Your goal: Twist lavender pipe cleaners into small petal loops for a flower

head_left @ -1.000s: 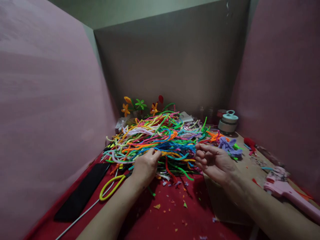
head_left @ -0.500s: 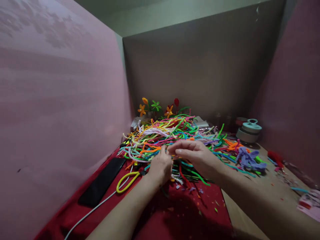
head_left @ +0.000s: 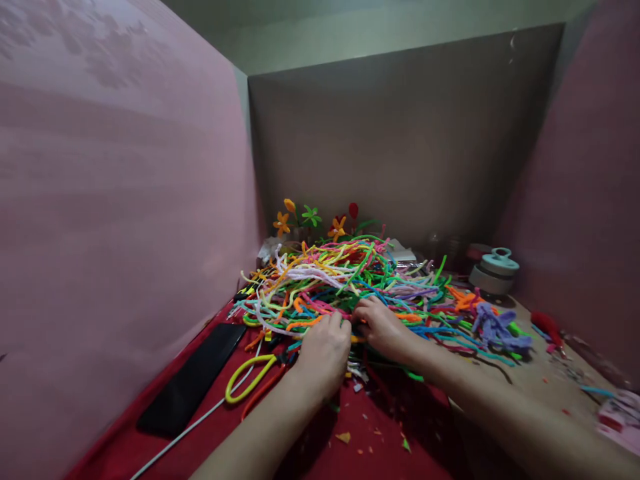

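A tangled heap of coloured pipe cleaners spreads over the middle of the table. My left hand is at its near edge, back up, with the fingers curled down; whatever they hold is hidden. Close beside it, my right hand reaches in from the right, fingers bent in among the pipe cleaners at the front of the heap. A small gap separates the two hands. What the right fingertips pinch cannot be made out.
On the red cloth lie a black phone, a white cable, a yellow loop handle and scraps. Pipe-cleaner flowers stand behind the heap. To the right are a purple fuzzy bundle and a lidded container. Pink panels flank both sides.
My right hand has dropped from above the left hand and moved lower, its fingers now bent into the heap's front edge. The left hand has turned with its back upward. The view shifted slightly.
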Demonstrator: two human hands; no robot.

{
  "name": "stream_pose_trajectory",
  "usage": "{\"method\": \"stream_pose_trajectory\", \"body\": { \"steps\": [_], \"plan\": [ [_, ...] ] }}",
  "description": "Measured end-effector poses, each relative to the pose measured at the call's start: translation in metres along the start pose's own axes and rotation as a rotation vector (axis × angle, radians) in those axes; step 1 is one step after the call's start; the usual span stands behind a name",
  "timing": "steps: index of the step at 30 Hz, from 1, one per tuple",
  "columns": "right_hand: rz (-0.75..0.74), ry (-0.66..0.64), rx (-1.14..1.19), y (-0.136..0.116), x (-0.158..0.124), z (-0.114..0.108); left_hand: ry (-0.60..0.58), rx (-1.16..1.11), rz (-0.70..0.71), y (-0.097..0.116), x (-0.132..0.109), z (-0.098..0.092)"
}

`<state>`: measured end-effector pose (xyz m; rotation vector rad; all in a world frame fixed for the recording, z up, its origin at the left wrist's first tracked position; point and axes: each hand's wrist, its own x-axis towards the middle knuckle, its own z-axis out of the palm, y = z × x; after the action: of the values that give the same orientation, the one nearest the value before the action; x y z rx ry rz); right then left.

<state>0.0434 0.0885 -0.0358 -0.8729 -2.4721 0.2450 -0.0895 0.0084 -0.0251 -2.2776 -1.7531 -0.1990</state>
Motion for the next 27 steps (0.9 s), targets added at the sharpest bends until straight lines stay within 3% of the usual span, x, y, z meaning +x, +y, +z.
{"method": "stream_pose_trajectory", "body": {
  "steps": [5, 11, 19, 27],
  "plan": [
    [-0.051, 0.020, -0.040, -0.001, -0.005, 0.007, 0.035, -0.103, -0.121, -0.004, 0.002, -0.006],
    [-0.098, -0.021, -0.076, -0.006, -0.012, 0.004, -0.037, -0.141, -0.046, -0.009, 0.006, 0.004],
    [-0.060, -0.133, -0.268, -0.026, -0.015, -0.009, -0.026, -0.091, -0.036, -0.007, 0.007, 0.004],
    [-0.102, -0.129, -0.323, -0.036, -0.020, -0.014, -0.016, -0.115, -0.041, -0.007, 0.008, 0.004]
  ]
}}
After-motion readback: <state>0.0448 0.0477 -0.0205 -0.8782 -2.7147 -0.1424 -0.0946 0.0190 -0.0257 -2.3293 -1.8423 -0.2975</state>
